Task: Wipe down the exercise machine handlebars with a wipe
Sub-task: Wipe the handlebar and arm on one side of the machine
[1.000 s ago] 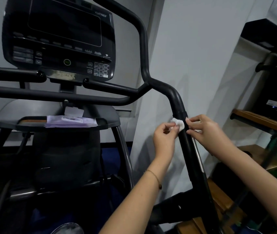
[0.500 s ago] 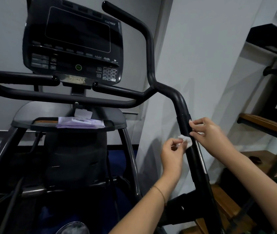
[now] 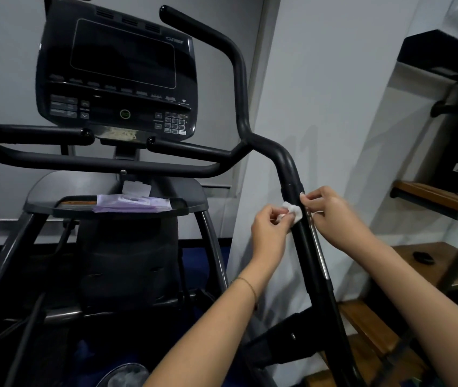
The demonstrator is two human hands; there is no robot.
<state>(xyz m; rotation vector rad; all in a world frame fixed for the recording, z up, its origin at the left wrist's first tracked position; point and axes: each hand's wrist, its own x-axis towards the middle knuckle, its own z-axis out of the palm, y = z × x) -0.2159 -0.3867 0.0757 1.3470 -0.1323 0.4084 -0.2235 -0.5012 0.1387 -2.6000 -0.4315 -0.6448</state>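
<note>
The black right handlebar [image 3: 287, 166] of the exercise machine bends down and runs toward me at the right of centre. A small white wipe [image 3: 294, 211] lies against the bar's left side. My left hand [image 3: 268, 233] pinches the wipe from the left. On the bar's right side, my right hand [image 3: 331, 216] has its fingertips on the bar, with a bit of white wipe showing under the fingers. The wipe's far side behind the bar is hidden.
The machine's console [image 3: 118, 76] stands up at the left, with a cross handlebar [image 3: 96, 163] below it. An open purple wipe pack [image 3: 132, 203] lies on the grey console tray [image 3: 40, 191]. A white wall [image 3: 320, 93] is close behind the bar. Wooden shelves [image 3: 440, 196] stand at the right.
Both hands slid down the bar with the wipe half a second ago and now sit back up near the bar's joint. The camera view shifted left.
</note>
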